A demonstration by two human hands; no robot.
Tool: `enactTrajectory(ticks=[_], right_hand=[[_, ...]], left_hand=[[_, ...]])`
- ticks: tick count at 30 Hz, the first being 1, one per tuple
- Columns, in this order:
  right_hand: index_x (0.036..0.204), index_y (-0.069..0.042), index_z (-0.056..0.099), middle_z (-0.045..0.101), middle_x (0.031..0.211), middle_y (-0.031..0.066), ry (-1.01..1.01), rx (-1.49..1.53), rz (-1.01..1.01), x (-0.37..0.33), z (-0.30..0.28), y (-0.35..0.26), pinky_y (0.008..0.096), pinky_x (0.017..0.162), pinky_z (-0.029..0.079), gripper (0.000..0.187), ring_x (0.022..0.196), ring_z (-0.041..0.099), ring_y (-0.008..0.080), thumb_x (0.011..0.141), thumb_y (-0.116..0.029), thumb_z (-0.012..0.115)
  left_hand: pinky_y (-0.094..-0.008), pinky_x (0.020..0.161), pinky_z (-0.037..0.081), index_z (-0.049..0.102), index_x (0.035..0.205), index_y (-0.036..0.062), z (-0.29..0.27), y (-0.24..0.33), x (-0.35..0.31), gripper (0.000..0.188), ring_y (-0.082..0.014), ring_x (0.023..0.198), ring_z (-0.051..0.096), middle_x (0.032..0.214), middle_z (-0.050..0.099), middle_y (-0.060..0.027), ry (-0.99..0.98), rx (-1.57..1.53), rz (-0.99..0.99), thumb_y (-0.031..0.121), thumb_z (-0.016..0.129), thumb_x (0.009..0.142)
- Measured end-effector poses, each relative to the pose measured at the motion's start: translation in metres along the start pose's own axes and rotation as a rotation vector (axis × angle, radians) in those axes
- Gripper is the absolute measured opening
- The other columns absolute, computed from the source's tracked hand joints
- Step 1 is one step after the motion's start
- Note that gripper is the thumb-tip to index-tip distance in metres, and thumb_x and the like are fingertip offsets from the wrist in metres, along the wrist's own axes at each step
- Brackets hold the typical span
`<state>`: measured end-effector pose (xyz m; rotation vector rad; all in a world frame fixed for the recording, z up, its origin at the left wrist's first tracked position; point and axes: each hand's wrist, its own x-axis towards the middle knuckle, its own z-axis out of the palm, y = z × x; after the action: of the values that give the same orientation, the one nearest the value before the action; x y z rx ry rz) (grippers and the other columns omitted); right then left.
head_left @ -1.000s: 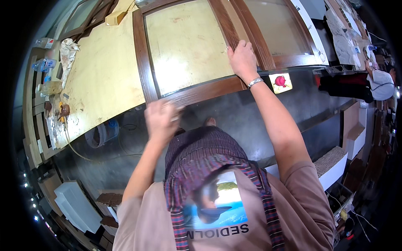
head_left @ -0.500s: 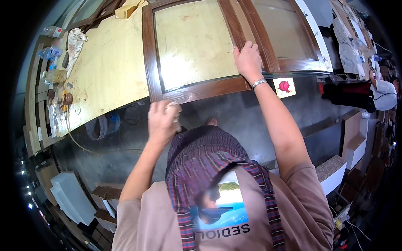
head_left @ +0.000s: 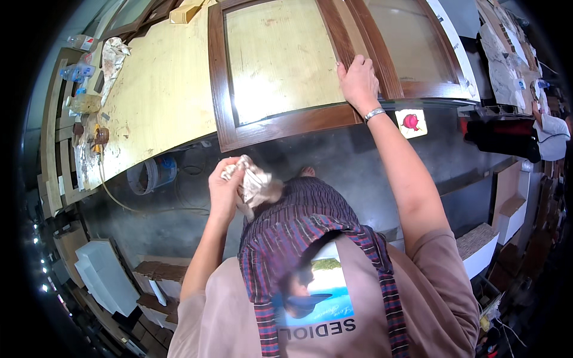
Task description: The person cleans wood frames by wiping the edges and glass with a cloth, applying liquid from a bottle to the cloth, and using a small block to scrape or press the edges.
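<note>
Left hand (head_left: pixel 224 190) fingers clamped on 1 rag (head_left: pixel 255 181); right hand (head_left: pixel 360 88) on frame (head_left: pixel 292 127), right side, can't tell if clamped; best kept steady.

Before you: framed panel (head_left: pixel 292 126) on table (head_left: pixel 161 89), second panel (head_left: pixel 439 90) to its right. Bottles (head_left: pixel 85 103) at your left, bucket (head_left: pixel 169 169) on floor (head_left: pixel 346 158).

A pale tabletop (head_left: pixel 164 95) carries a brown glazed frame (head_left: pixel 292 127) and a stained cloth (head_left: pixel 113 58).
</note>
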<state>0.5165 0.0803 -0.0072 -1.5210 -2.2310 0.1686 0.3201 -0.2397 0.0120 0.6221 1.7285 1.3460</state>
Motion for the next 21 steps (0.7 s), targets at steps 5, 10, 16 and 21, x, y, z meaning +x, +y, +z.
enactTrajectory(ticks=[5, 10, 16, 21], right_hand=[[0.102, 0.001, 0.057, 0.055, 0.098, 0.0161, -0.045, 0.524, -0.321, -0.066, -0.052, -0.055, 0.0412, 0.077, 0.048, 0.03, 0.088, 0.057, 0.0331, 0.085, -0.022, 0.068], [0.097, 0.001, 0.062, 0.061, 0.087, 0.0132, -0.34, 0.93, -0.357, -0.146, -0.073, -0.113, 0.0354, 0.071, 0.052, 0.029, 0.081, 0.064, 0.0302, 0.079, -0.018, 0.074], [0.089, 0.002, 0.062, 0.064, 0.077, 0.0018, -0.719, 1.433, 0.455, -0.128, -0.058, -0.09, 0.02, 0.058, 0.047, 0.003, 0.068, 0.058, 0.0049, 0.089, 0.004, 0.06], [0.093, 0.002, 0.066, 0.064, 0.078, 0.0005, -0.929, 1.476, 0.325, -0.166, -0.049, -0.127, 0.0219, 0.065, 0.049, 0.008, 0.074, 0.058, 0.0047, 0.09, 0.002, 0.059]], left_hand=[[-0.0342, 0.094, 0.052, 0.053, 0.124, -0.001, 0.008, 0.025, -0.001, 0.031, -0.0192, 0.108, 0.063, 0.12, 0.062, -0.0116, -0.041, -0.72, -0.179, 0.019, 0.042, 0.104], [-0.0321, 0.091, 0.051, 0.048, 0.13, -0.0006, 0.021, 0.05, -0.011, 0.036, -0.0179, 0.106, 0.062, 0.119, 0.061, -0.0108, -0.146, -0.498, -0.194, 0.006, 0.056, 0.095], [-0.0361, 0.092, 0.055, 0.05, 0.128, -0.0034, -0.011, 0.026, -0.016, 0.036, -0.0219, 0.104, 0.065, 0.118, 0.062, -0.0156, -0.105, -0.734, -0.317, 0.007, 0.053, 0.094], [-0.0286, 0.086, 0.05, 0.047, 0.135, -0.0018, 0.031, 0.043, -0.018, 0.051, -0.014, 0.104, 0.059, 0.12, 0.059, -0.0088, -0.164, -0.231, -0.004, 0.011, 0.065, 0.089]])
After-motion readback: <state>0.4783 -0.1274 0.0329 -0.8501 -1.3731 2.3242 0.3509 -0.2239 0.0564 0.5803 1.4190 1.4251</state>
